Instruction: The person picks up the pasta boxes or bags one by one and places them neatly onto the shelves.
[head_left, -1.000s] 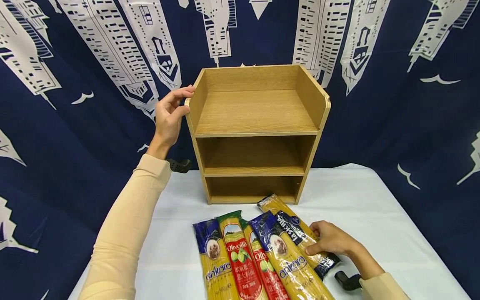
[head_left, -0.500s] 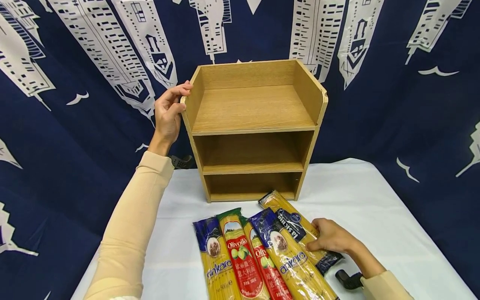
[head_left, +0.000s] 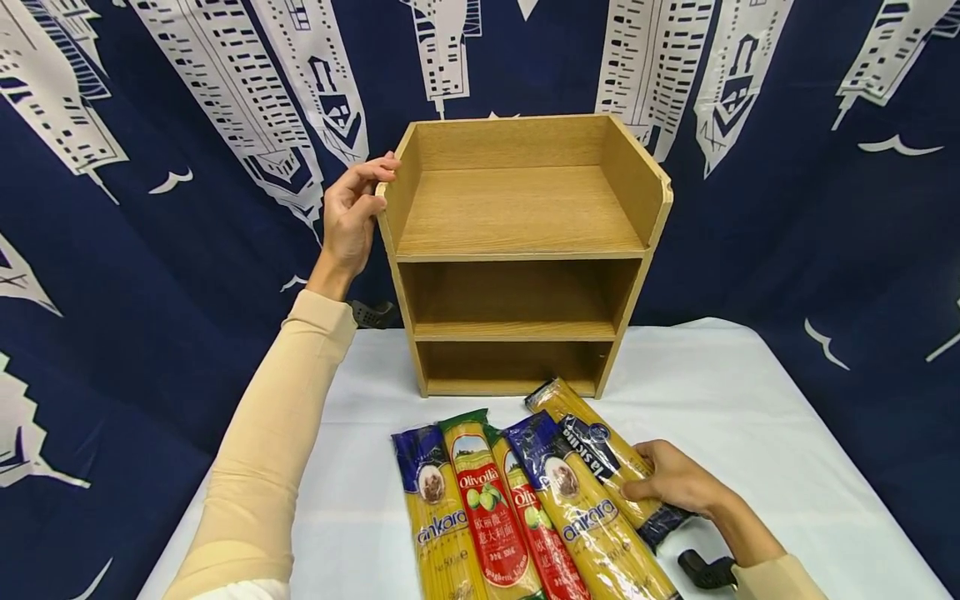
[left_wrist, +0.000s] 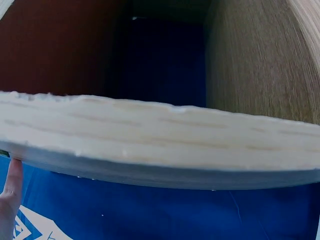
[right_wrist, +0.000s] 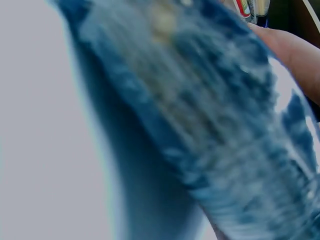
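Fingers of the left hand (head_left: 351, 218) curl over the wooden shelf unit's (head_left: 517, 250) upper left edge. The right hand (head_left: 675, 485) grips the rightmost spaghetti packet (head_left: 600, 454), lying on the white tablecloth (head_left: 750, 433) before the shelf.

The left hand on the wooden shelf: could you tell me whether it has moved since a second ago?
No. The left hand grips the same top left edge of the wooden shelf; both shift together in frame, so only the camera moved.
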